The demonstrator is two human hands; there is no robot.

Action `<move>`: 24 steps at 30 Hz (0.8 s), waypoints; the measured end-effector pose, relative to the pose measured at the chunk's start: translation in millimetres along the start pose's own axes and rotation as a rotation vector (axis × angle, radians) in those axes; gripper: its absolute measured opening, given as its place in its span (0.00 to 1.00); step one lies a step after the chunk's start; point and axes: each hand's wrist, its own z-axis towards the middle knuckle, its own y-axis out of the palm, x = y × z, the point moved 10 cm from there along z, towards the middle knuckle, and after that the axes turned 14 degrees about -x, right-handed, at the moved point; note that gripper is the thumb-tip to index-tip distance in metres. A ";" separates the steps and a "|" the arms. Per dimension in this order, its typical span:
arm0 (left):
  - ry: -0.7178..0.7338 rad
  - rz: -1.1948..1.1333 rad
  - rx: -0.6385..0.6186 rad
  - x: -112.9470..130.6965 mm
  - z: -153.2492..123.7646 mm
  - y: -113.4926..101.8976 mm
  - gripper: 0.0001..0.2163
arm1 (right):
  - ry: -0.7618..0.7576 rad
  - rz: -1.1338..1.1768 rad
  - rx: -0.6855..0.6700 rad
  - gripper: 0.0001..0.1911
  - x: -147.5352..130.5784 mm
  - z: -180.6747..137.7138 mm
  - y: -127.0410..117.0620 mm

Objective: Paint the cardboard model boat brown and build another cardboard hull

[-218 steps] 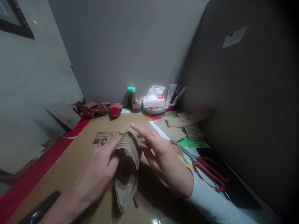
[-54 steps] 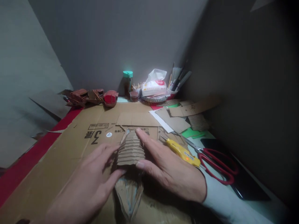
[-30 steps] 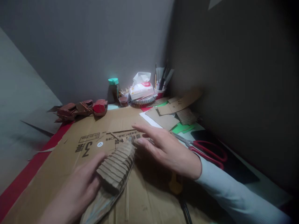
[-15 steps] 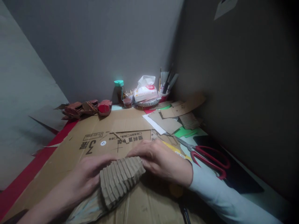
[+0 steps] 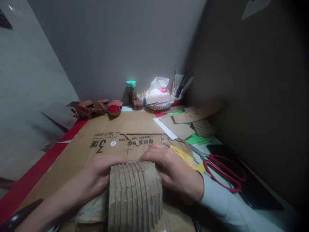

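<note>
A curved piece of corrugated cardboard, its ridges facing me, is held between my two hands at the near middle of the table. My left hand grips its left upper edge, the fingertips hidden behind it. My right hand grips the right upper edge, fingers bent over the top, thumb side toward the cardboard. Beneath lies a large flat cardboard sheet with printed black characters. Another pale-streaked cardboard piece shows below my left forearm.
Red-handled scissors and a yellow cutter lie at right beside a black flat object. Cardboard scraps are piled at back right. Reddish cardboard pieces, a green-lidded bottle, a tissue pack and a pen cup line the back.
The corrugated piece has turned from a slant to nearly upright and curves downward toward me. Both hands stay on it. The whole view has shifted, so the scene sits slightly further right.
</note>
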 end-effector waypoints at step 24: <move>-0.204 -0.096 -0.104 -30.7 -13.2 4.1 0.10 | 0.224 -0.154 -0.320 0.11 -2.6 2.6 21.7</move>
